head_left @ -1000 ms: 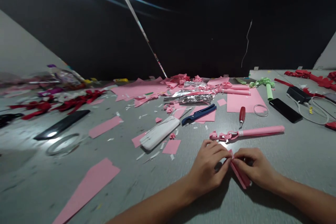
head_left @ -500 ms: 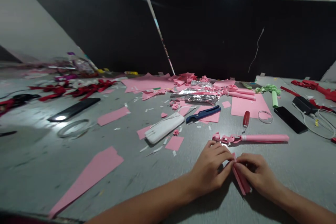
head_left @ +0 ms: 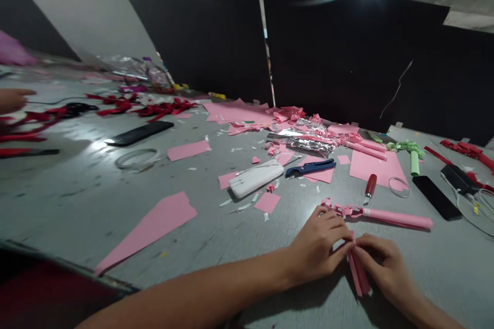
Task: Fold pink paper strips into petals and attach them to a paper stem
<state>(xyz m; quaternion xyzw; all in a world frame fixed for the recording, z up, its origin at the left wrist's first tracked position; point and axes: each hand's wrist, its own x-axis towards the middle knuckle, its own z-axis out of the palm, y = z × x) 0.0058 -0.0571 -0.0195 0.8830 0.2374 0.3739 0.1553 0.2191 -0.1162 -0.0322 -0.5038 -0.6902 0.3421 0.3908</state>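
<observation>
A folded strip of pink paper (head_left: 358,273) stands between my two hands, its long end pointing down toward me. My left hand (head_left: 322,241) pinches its upper end from the left. From the other side my right hand (head_left: 380,262) closes thumb and fingers on the same end. Just beyond the hands lies a rolled pink paper tube (head_left: 399,218) with a twisted pink paper chain (head_left: 341,208) at its left end. A red-handled tool (head_left: 370,187) rests behind the tube.
A white glue gun (head_left: 257,179), a blue cutter (head_left: 311,167) and pink paper scraps lie mid-table. Black phones (head_left: 436,197) sit right and left. Silver foil (head_left: 309,144) and pink sheets are piled toward the black panel. Another person's hand (head_left: 15,100) shows at far left.
The view has swung left and tilted, so things sit further right in the picture. Another person's hand has come into view at left. Both my hands keep their pinch on the paper strip.
</observation>
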